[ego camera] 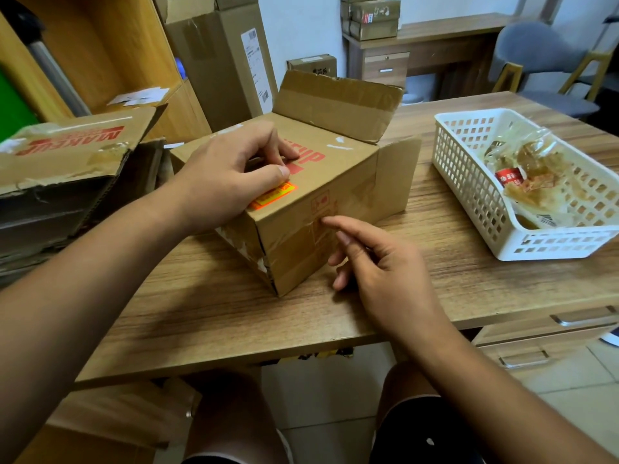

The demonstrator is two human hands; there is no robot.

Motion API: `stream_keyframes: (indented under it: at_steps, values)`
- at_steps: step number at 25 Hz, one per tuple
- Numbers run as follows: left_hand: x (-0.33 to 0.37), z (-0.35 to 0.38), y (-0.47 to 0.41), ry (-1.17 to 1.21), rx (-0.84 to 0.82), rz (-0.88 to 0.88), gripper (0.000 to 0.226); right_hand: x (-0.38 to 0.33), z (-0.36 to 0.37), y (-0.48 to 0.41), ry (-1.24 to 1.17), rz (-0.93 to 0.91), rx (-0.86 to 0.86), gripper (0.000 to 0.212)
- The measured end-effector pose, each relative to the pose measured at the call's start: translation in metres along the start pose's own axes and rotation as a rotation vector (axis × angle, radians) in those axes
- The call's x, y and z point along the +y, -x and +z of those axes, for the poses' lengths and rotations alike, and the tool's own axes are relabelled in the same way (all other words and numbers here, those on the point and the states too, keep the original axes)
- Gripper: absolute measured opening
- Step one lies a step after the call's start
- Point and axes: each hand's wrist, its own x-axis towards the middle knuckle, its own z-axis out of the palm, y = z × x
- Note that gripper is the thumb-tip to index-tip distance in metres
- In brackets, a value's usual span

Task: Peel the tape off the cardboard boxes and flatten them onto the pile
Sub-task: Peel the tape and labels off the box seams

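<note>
Cardboard box sits mid wooden table, rear flap up, side flap open to the right.
- Left hand on the box top, fingers curled, thumb tip at the edge of a fluorescent orange sticker. Can't tell if it's pinching anything or just pressing down.
- Right hand just beside the near-right face, holding nothing, fingers loose and spread, index finger pointing at the clear tape strip on that face. Contact not clear.
- Writing: red print on the box top, upside down and half covered by the hand, not readable. Sticker text too small. Red stamped marks on the side face, also illegible.
- Pile of flattened boxes at the left table edge, touching the box's far-left corner area. Top sheet has red block letters, upside down, starting "MAN"; rest unsure.
- White plastic basket to the right, well apart from the box, with crumpled tape wads inside; one shows a red label with white characters.
- Tall carton behind, white shipping label with barcodes.
</note>
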Motion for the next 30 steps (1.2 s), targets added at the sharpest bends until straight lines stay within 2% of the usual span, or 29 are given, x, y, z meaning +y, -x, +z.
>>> stream_keyframes:
  at_steps: [7,16,22,30]
  values:
    - [-0.0003,-0.0004,-0.0003,-0.001,-0.001,0.006,0.021,0.003,-0.0005,-0.0018,-0.042,0.013,-0.009,0.041]
    - [-0.0003,-0.0004,-0.0003,0.007,-0.007,-0.008,0.02,-0.005,-0.008,-0.0066,-0.165,0.083,-0.079,0.032]
    - [0.0012,-0.0005,-0.0002,0.018,-0.011,-0.015,0.019,-0.0041,-0.008,-0.0037,-0.161,0.058,-0.023,0.033]
    - [0.0002,-0.0004,-0.0002,-0.004,0.001,-0.002,0.022,-0.002,-0.0066,-0.0073,-0.13,0.063,-0.055,0.032]
